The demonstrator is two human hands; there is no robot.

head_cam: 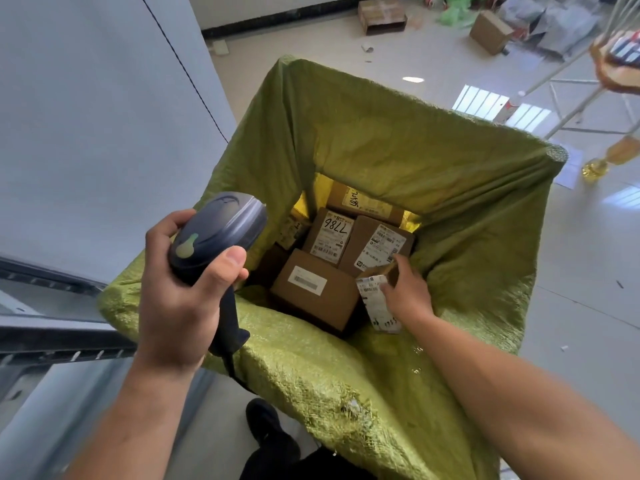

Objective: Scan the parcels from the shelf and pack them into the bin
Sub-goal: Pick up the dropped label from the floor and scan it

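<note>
Green-lined bin [346,375], packing step: pinching small parcel [379,301] in right hand [407,292], frame centre; gripping scanner [218,230] in curled left hand [180,299]. Next: release beside boxes [322,296].

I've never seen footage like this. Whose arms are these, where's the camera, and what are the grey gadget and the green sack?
There is no robot: these are a person's bare arms, filmed by a camera worn on the head, looking down. The left hand grips a grey barcode scanner. The right hand reaches into the bin, which is lined with a green woven sack, and holds a small labelled parcel. Brown cardboard boxes with labels lie at the bottom. Another cardboard box sits on the floor beyond.
</note>
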